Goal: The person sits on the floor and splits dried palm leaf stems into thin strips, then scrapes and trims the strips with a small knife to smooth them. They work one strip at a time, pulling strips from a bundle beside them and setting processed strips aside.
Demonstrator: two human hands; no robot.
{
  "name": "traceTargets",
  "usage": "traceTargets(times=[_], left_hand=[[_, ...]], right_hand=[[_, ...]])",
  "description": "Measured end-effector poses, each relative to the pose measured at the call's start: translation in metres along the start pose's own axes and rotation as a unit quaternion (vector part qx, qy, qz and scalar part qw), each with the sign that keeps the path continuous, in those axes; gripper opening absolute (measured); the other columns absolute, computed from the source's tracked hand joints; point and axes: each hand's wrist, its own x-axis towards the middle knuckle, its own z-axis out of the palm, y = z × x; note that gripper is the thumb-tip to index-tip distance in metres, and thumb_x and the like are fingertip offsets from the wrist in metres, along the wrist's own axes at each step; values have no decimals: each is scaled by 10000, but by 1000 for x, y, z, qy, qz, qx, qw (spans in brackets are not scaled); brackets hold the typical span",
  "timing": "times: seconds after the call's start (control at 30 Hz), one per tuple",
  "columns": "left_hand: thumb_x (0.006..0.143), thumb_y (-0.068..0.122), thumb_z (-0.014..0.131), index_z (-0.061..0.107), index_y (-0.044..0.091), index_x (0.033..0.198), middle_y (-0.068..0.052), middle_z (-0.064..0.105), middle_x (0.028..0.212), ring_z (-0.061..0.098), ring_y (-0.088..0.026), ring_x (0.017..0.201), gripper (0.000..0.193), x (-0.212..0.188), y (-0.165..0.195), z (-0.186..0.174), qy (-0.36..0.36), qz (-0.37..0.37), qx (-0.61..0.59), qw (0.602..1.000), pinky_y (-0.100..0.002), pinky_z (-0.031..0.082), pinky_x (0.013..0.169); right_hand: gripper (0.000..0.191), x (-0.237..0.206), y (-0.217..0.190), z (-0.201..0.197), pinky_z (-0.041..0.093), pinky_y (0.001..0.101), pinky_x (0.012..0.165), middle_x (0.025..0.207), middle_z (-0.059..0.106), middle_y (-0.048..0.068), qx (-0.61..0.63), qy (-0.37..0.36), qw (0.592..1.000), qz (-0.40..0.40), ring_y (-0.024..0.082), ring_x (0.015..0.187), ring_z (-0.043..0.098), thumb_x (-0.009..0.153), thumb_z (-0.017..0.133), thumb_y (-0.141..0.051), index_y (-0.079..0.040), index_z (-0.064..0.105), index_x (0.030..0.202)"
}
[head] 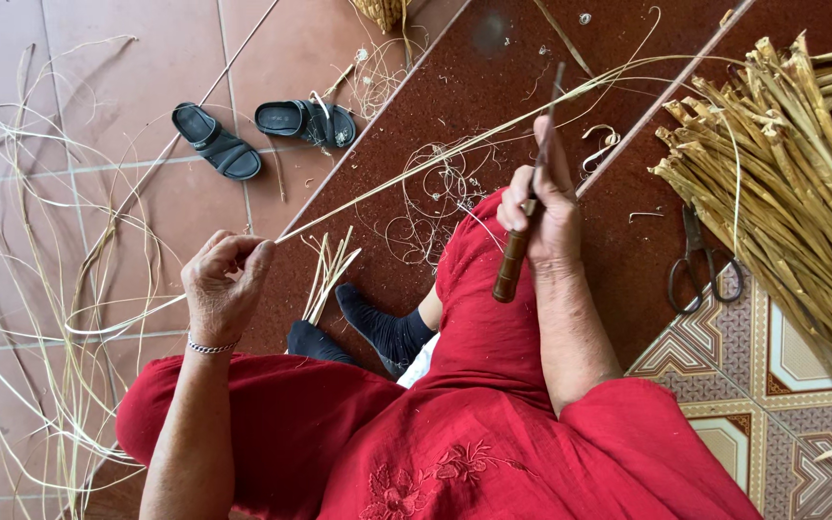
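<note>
your left hand is up in front of your knee, its fingers pressed together and pinching the near end of a long pale cane strip, which runs taut from that pinch up and to the right across the dark red floor. your right hand is closed around a knife with a brown wooden handle, the fingers wrapped tight on the grip and the dark blade pointing up and away, lying against the strip where it passes the hand. a metal bracelet sits on your left wrist. thin curled shavings lie on the floor just beyond your red-clothed knee, and a few short cut cane pieces lie near your dark-socked foot. to your right a thick bundle of split cane lies across the edge of the patterned tiles, with a pair of dark scissors flat on the floor just beside it. to your left, loose long strips sprawl over the lighter tiles, and a pair of black sandals sits well apart from your hands. at the top edge only the bottom of a woven basket shows; you cannot tell what is in it.
</note>
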Motion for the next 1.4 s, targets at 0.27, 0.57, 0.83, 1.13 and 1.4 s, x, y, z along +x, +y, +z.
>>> traceTargets(times=[0.27, 0.57, 0.83, 1.13, 1.4], left_hand=[[962, 69, 767, 751, 12, 973, -38, 655, 842, 579, -90, 744, 60, 0, 1, -7, 24, -3, 16, 1000, -256, 484, 698], [992, 84, 788, 751, 25, 978, -17, 649, 866, 569, -80, 772, 71, 1, -8, -20, 47, 3, 37, 998, -248, 470, 710], [972, 78, 786, 755, 20, 994, -9, 617, 848, 518, -74, 756, 69, -1, -14, -23, 13, -33, 15, 999, -242, 440, 683], [941, 50, 769, 751, 12, 964, -6, 631, 830, 527, -68, 754, 48, -6, -14, -29, -21, -21, -3, 1000, -242, 448, 691], [947, 105, 755, 782, 31, 1001, -46, 722, 873, 635, -101, 782, 96, -10, -9, -42, -76, -51, 70, 993, -268, 512, 710]], right_hand=[[511, -3, -23, 0, 498, 275, 505, 767, 604, 22, -145, 214, 965, -44, 113, 569, 549, 1139, 501, -121, -211, 419, 1636], [576, -22, -80, -22, 524, 234, 532, 855, 624, 17, -181, 389, 884, -183, 85, 645, 579, 1134, 459, -119, -247, 338, 1683], [787, -43, -90, -13, 473, 275, 450, 681, 578, 40, -406, 98, 907, -51, 107, 469, 495, 1122, 567, -247, -158, 86, 1738], [870, 10, -65, -15, 540, 261, 467, 913, 712, 94, -429, 10, 902, -42, 108, 553, 583, 1109, 592, -154, -201, -73, 1669], [478, 28, -65, -19, 523, 253, 476, 807, 683, 34, -425, 71, 900, -71, 79, 543, 563, 1126, 596, -162, -211, 463, 1582]])
